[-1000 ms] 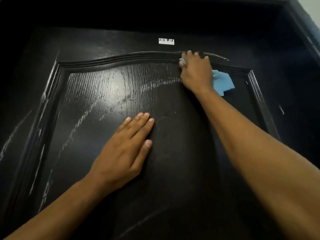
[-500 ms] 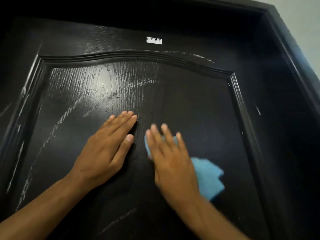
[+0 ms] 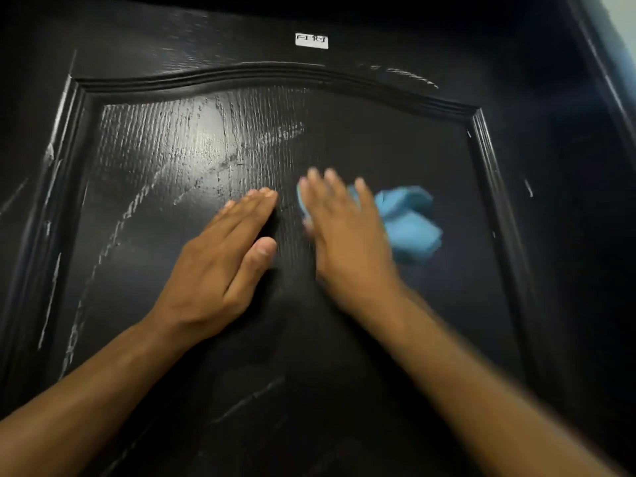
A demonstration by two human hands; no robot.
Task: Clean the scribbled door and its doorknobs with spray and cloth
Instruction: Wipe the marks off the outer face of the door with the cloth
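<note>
Right hand (image 3: 347,242), blurred, fingers straight, pressing blue cloth (image 3: 409,225) flat against black door (image 3: 447,339) mid-panel. Left hand (image 3: 220,266) relaxed, flat on panel just beside. White scribbles (image 3: 113,235) leftward; small label (image 3: 311,40) above.

Indoor doorway: black panelled door (image 3: 378,139)

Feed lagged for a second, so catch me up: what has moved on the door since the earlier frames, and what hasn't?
The right hand swept the blue cloth down from the panel's arched top moulding to mid-panel, beside the left hand, still pressing it with straight fingers. The left hand stays flat on the door. White scribbles on the left remain unwiped.
</note>
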